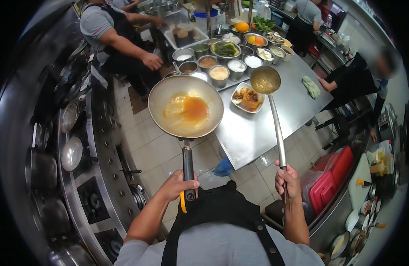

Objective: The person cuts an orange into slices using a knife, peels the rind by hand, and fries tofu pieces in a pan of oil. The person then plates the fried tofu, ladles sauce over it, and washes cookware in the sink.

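Note:
My left hand [175, 185] is closed round the black handle of a wok-like frying pan [162, 95], with a strip of yellow-orange material beside the grip. Brown sauce [190, 110] pools in the bottom of the pan, which hangs over the floor by the table's left edge. In my right hand [288, 179] is the dark grip of a long metal ladle [277, 128]. Its bowl is raised over the table, close to a white square bowl [248, 110] of braised-looking food in brown sauce. The ladle's bowl looks wet inside.
Several metal tubs of ingredients [219, 75] crowd the steel table [253, 139]. A green cloth [311, 87] lies near its right edge. The stove [96, 195] runs along my left. One co-worker [109, 40] stands at back left, another [355, 82] at right. Red lids [324, 188] are at lower right.

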A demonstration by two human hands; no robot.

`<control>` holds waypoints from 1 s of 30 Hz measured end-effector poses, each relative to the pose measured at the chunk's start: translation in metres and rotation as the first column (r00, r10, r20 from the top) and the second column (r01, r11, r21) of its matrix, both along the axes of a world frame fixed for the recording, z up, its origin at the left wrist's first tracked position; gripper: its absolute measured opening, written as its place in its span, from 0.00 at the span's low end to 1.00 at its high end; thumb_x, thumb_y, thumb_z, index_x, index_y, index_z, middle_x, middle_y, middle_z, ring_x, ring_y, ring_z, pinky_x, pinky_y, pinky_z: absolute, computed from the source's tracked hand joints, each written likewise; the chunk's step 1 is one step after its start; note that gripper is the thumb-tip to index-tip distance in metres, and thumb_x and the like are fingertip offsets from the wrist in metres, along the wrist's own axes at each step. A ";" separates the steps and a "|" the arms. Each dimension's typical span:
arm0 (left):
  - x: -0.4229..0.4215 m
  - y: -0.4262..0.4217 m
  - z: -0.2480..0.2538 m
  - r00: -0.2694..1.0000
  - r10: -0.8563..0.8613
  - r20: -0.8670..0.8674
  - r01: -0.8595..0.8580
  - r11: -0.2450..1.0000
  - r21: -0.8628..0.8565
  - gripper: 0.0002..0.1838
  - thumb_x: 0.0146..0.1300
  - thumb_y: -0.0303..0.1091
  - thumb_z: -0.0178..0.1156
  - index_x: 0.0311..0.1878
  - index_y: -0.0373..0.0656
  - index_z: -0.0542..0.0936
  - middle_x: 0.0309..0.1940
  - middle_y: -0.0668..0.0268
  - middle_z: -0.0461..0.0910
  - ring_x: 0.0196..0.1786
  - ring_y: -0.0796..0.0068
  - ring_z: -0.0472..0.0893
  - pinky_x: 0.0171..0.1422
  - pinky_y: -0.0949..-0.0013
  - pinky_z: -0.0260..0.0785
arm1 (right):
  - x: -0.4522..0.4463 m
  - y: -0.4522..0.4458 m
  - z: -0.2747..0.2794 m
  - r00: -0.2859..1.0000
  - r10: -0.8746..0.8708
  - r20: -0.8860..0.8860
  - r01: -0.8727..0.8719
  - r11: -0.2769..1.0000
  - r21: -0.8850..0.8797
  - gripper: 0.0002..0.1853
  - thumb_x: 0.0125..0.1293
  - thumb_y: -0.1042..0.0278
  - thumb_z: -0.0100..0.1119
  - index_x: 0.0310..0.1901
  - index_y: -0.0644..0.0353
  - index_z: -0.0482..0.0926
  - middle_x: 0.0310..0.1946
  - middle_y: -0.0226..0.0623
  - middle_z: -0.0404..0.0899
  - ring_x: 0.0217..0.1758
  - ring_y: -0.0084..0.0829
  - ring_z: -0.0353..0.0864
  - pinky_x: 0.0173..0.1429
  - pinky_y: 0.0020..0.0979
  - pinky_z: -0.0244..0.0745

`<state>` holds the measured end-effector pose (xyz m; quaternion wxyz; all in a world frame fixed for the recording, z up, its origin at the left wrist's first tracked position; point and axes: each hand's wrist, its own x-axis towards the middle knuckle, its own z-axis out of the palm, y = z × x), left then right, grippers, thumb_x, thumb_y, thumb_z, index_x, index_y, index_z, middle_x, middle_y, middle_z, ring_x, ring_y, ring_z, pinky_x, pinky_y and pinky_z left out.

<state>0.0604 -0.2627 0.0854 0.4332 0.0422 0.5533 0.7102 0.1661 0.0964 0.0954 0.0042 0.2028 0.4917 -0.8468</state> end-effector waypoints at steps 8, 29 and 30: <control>-0.007 -0.002 0.001 0.995 -0.069 -0.071 0.060 0.991 -0.123 0.11 0.54 0.32 0.66 0.31 0.38 0.74 0.21 0.64 0.76 0.25 0.69 0.81 0.31 0.70 0.74 | -0.027 -0.016 0.034 0.905 0.336 0.260 -0.424 0.724 0.544 0.12 0.61 0.69 0.56 0.43 0.66 0.74 0.16 0.32 0.69 0.12 0.23 0.64 0.20 0.24 0.61; 0.005 -0.015 -0.008 0.999 -0.035 0.024 0.037 0.994 -0.106 0.11 0.52 0.32 0.67 0.29 0.38 0.74 0.21 0.63 0.77 0.24 0.69 0.81 0.30 0.69 0.74 | 0.008 -0.022 0.068 0.830 0.538 0.147 -0.343 0.700 -0.627 0.17 0.64 0.79 0.49 0.55 0.74 0.68 0.18 0.34 0.68 0.09 0.22 0.65 0.11 0.22 0.61; 0.004 -0.013 -0.009 0.999 -0.045 0.021 0.047 0.994 -0.100 0.11 0.52 0.32 0.67 0.29 0.38 0.74 0.21 0.63 0.77 0.24 0.69 0.81 0.30 0.69 0.74 | 0.010 -0.021 0.071 0.843 0.525 0.115 -0.339 0.686 -0.644 0.18 0.64 0.80 0.48 0.56 0.74 0.68 0.18 0.34 0.68 0.09 0.22 0.65 0.11 0.22 0.61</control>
